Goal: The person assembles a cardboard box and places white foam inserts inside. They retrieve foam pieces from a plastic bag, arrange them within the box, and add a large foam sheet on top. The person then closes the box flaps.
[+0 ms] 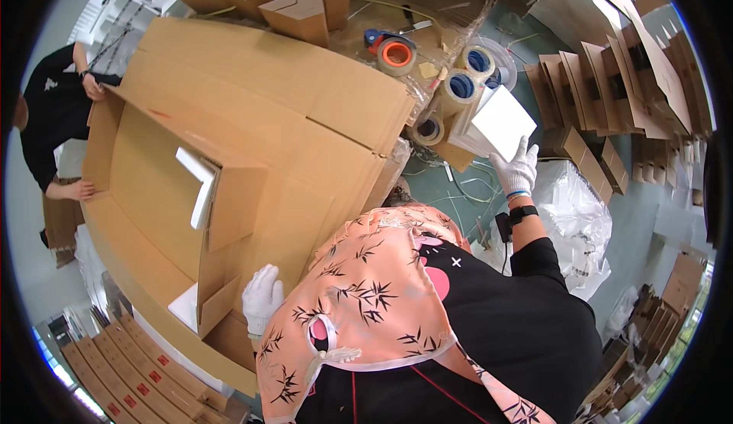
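My left hand (262,296), in a white knit glove, rests beside the near edge of a large open cardboard box (153,195). Its fingers are stretched out and grip nothing. Out to the right, my gloved right hand (517,170) has thumb and fingers at the near corner of a white square pad (504,121). More white pads (461,127) are stacked under and beside it. White angled foam strips (200,187) stand against the box's raised flap (229,218). Another white piece (184,307) sits lower at the box's side.
At the left a co-worker (57,111) holds the far end of the box. Tape rolls (460,86) and an orange-and-blue tape dispenser (393,51) lie beyond the box. Clear plastic wrap (573,206) is bunched near my right arm. Folded cartons (603,88) stand at the right.
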`<action>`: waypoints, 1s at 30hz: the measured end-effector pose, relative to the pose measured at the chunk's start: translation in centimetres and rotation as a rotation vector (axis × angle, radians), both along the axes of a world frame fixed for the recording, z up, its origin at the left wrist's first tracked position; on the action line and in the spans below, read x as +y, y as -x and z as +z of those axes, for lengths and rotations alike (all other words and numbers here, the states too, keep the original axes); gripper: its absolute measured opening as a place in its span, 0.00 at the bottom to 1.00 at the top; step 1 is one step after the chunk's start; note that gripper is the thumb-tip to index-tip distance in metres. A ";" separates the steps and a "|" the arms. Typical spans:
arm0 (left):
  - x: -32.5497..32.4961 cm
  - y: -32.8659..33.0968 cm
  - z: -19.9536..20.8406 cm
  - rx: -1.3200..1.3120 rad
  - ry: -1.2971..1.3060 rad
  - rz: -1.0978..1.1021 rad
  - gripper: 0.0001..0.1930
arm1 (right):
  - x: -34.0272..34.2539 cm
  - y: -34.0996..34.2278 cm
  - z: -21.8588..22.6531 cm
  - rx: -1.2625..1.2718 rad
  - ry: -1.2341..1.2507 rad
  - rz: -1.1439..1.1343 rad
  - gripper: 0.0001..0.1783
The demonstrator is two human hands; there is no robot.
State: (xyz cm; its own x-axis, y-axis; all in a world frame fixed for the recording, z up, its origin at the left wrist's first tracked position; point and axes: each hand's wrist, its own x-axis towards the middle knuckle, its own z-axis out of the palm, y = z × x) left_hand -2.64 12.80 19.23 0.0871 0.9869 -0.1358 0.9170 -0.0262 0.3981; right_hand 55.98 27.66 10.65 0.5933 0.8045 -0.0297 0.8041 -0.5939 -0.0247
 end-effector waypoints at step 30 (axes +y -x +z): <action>-5.5 3.6 -1.7 -0.063 0.237 0.315 0.18 | 9.4 14.0 15.9 0.386 -1.019 0.660 0.20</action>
State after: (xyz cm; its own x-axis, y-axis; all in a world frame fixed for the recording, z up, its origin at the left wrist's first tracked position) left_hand -6.25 7.35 17.55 -0.1992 0.9087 -0.3669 0.8392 0.3515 0.4149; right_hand 41.96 37.03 26.59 0.1642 0.7024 0.6926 0.7774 0.3400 -0.5291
